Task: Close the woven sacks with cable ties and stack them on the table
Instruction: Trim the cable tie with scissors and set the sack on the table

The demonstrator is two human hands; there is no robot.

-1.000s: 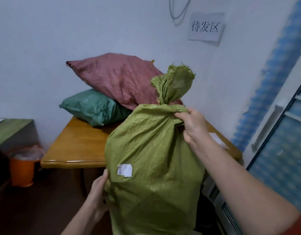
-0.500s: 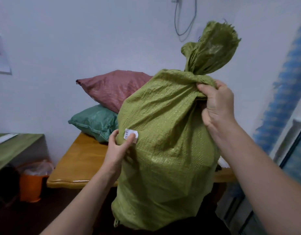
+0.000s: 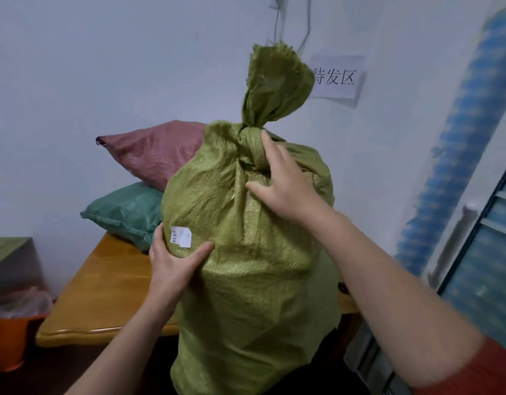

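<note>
Olive woven sack (image 3: 246,280), neck cinched: left hand (image 3: 172,269) grips its flank, right hand (image 3: 286,192) fingers rest spread at the neck. Pink sack (image 3: 155,149) lies stacked on teal sack (image 3: 126,209); this one awaits stacking.

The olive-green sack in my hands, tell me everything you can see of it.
The olive-green sack looks like woven plastic, crinkled and full, held upright in front of the table. Its neck is cinched tight, the frayed mouth flaring above; no tie shows. A white label sits on its left side. The left hand grips that side; the right hand rests spread-fingered under the neck.
</note>
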